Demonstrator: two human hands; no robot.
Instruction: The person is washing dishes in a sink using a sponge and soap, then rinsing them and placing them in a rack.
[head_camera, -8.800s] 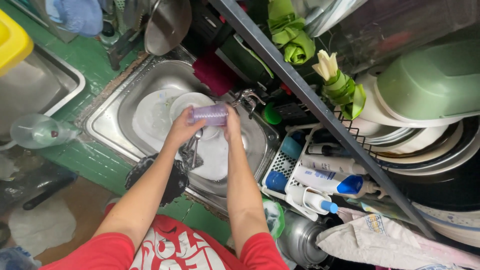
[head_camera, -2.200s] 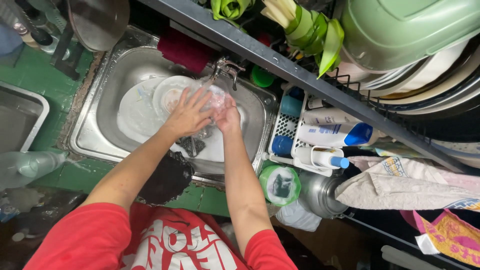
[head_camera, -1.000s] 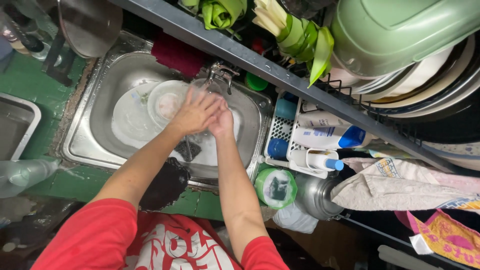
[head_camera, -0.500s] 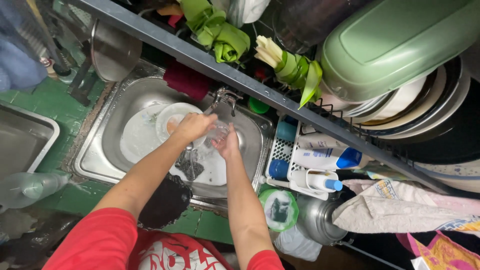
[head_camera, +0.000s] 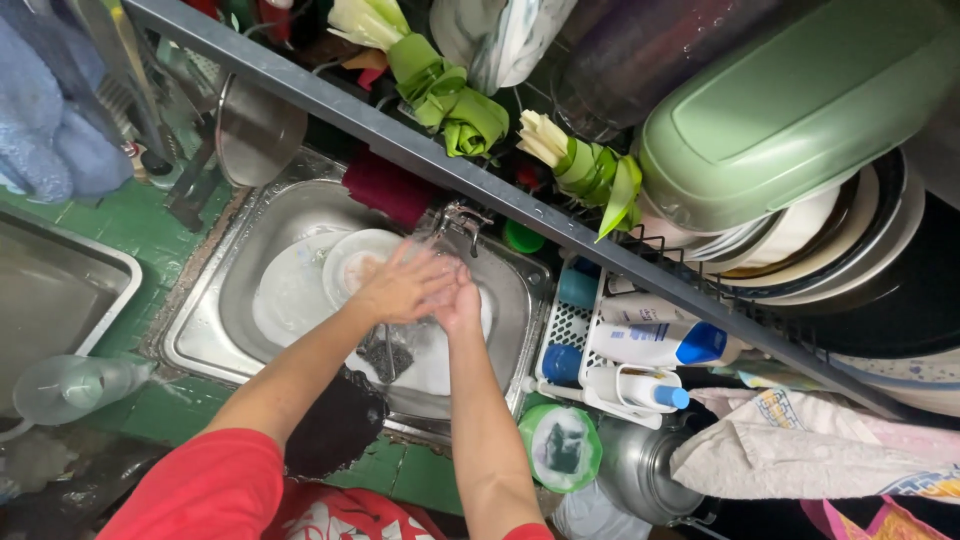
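Both hands sit together over the steel sink, just under the faucet. Left hand is spread, fingers blurred; right hand presses against it, can't tell its grip. 2 round white plates lie below, beside a perforated plastic caddy.

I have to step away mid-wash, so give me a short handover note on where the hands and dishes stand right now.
Left hand: over the sink, fingers spread across something held against the right hand; grip unclear from motion blur.
Right hand: pressed against the left, just below the tap; what sits between them cannot be made out.
In the sink: a small white plate on a larger one, plus a dark scrubber.
Done: clean plates stacked in the rack at right under a green basin.
Left: the sink plates look unwashed. Soap bottles stand in the white basket.
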